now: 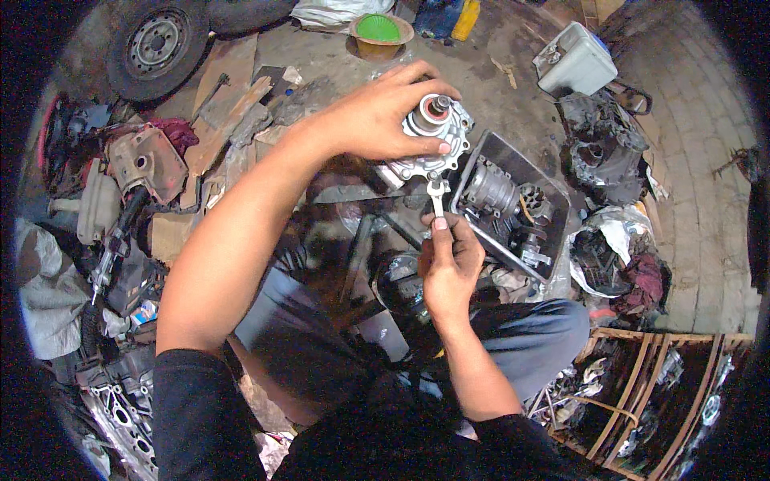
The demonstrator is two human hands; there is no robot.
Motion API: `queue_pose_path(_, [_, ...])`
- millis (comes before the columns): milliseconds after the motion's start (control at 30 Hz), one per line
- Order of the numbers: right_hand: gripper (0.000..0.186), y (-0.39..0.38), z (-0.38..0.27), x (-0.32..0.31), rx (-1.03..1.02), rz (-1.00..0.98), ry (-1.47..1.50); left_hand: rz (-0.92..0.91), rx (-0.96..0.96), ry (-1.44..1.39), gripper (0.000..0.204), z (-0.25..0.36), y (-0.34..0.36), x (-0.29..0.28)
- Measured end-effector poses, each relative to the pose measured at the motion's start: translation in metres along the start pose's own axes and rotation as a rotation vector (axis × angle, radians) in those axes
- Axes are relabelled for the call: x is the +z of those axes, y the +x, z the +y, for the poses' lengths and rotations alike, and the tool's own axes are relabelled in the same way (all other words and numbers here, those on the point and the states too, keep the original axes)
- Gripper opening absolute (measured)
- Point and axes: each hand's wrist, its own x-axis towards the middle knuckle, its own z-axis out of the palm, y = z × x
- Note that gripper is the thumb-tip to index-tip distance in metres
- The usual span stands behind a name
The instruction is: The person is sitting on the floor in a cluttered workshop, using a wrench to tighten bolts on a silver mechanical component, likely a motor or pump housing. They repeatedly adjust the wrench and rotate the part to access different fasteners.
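Observation:
In the upper middle of the head view, my left hand (377, 120) grips a silver metal housing (453, 128) with a dark shaft and red ring pointing up. My thumb lies across its near side and my fingers curl over the far side. My right hand (449, 256) holds a silver wrench (436, 200), thumb along the handle. The wrench's head is at a bolt on the near edge of the housing. Just right of both hands stands a grey plastic bin (557, 220) with several metal parts (491, 188) inside.
A wheel (152, 48), a green bowl (373, 30) and a white container (573, 60) stand at the back. Cardboard (224, 96) and car parts (144, 160) lie left. Dark greasy parts (605, 148) lie right, a wooden crate (650, 345) lower right. My bent legs (537, 337) are below my hands.

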Motion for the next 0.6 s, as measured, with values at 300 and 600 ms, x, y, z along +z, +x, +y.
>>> queue_pose_path(300, [0.027, -0.001, -0.013, 0.014, 0.205, -0.022, 0.262, 0.025, 0.003, 0.001, 0.067, -0.003, -0.001, 0.004])
queue_pose_path(600, [0.017, 0.029, -0.027, -0.019, 0.386, 0.031, 0.420, 0.051, 0.022, 0.014, 0.065, -0.007, -0.001, 0.006])
